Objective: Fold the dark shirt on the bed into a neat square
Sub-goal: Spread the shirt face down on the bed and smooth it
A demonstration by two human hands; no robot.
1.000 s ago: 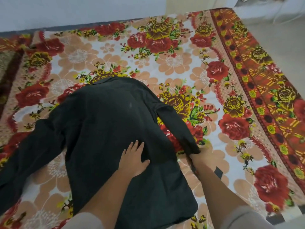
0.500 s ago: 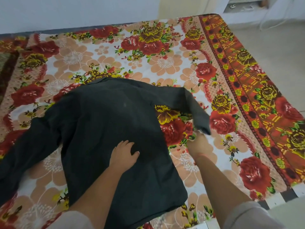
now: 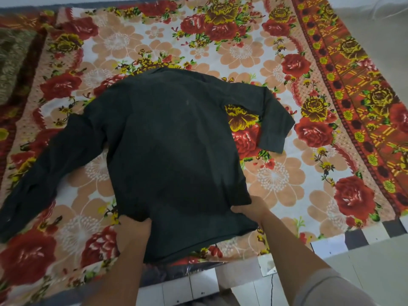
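Note:
The dark shirt lies back-up on the bed, collar at the far end, hem nearest me. Its left sleeve stretches out to the lower left; its right sleeve bends down at the elbow on the right side. My left hand pinches the cloth near the hem's left side, fingers tucked under a bunched fold. My right hand grips the shirt's lower right edge, where the cloth is gathered above my fingers. Both forearms reach in from below.
A floral bedspread with red roses covers the bed. The bed's near edge runs just below the hem, with tiled floor beyond. An olive patterned cloth lies at the far left. A wall runs along the far side.
My right hand let go of the right sleeve cuff, which now rests on the bed. My left hand left the shirt's back. Both hands now grip the shirt near the hem.

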